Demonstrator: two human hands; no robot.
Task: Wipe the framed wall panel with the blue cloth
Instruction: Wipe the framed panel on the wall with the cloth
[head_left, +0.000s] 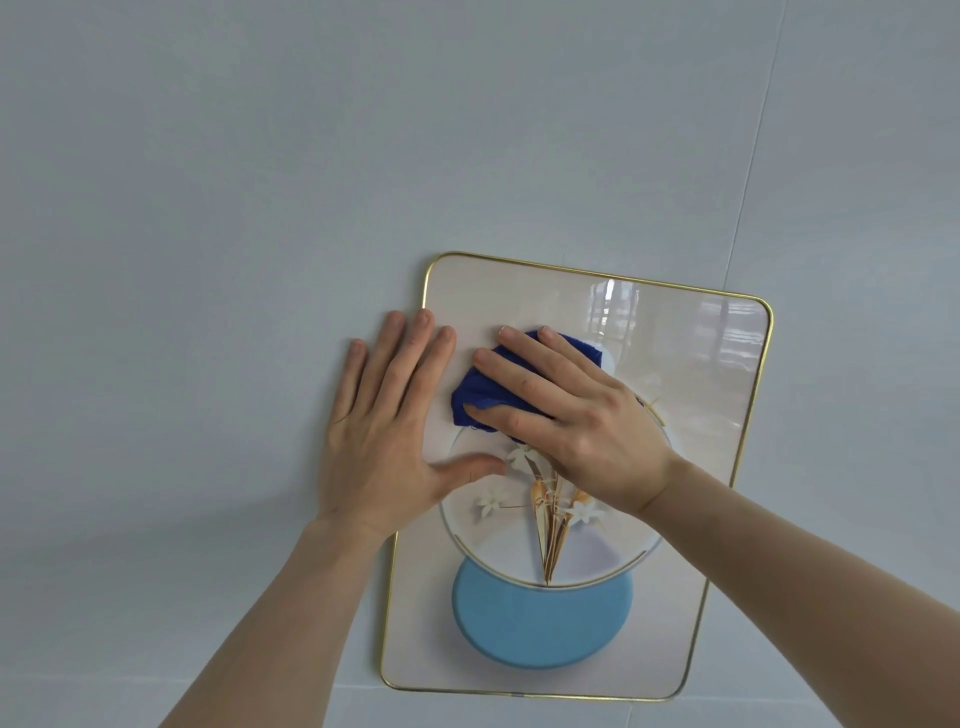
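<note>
A glossy picture panel with a thin gold frame (756, 395) hangs on the wall, showing white flowers and a light blue disc. My right hand (576, 421) lies flat on a bunched dark blue cloth (480, 392), pressing it against the upper middle of the panel. The hand hides most of the cloth. My left hand (387, 415) rests flat, fingers spread, across the panel's left edge, partly on the wall and partly on the glass, holding nothing.
The pale grey-blue wall (260, 182) surrounds the panel, with a thin seam (756, 145) running down toward the panel's upper right corner. Window reflections (727, 332) show in the panel's upper right.
</note>
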